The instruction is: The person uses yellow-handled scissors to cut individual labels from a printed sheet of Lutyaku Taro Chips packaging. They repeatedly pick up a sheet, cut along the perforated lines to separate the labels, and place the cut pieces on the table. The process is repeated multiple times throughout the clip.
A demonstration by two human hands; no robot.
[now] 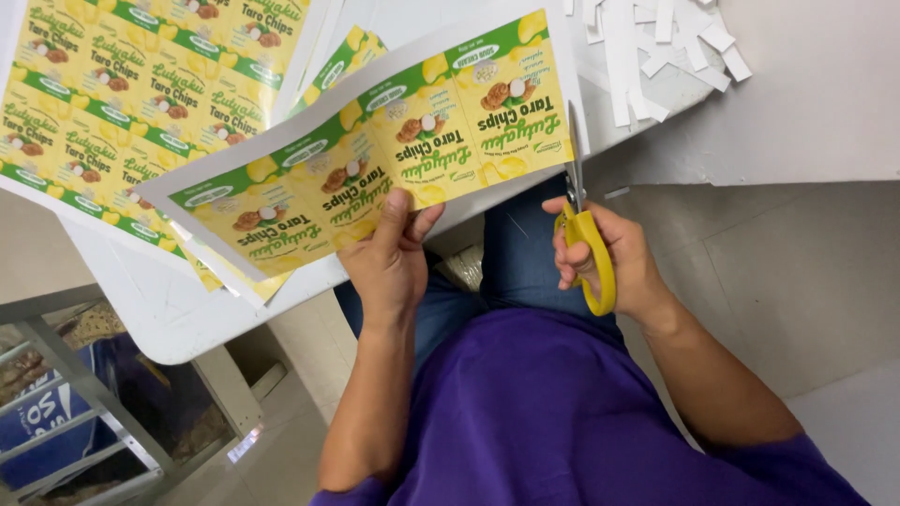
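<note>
My left hand (389, 251) pinches the near edge of a long strip of printed labels (375, 155), green and yellow with snack pictures and a white border, held over the table edge. My right hand (605, 248) grips yellow-handled scissors (583, 230). Their steel blades point away from me and meet the right end of the strip, at its white margin. My purple shirt and blue jeans fill the lower middle.
A full sheet of the same labels (122, 103) lies on the white table (169, 309) at upper left, with another partly under the strip. Several white paper offcuts (656, 47) lie at the top right. A metal shelf frame (84, 403) stands at lower left.
</note>
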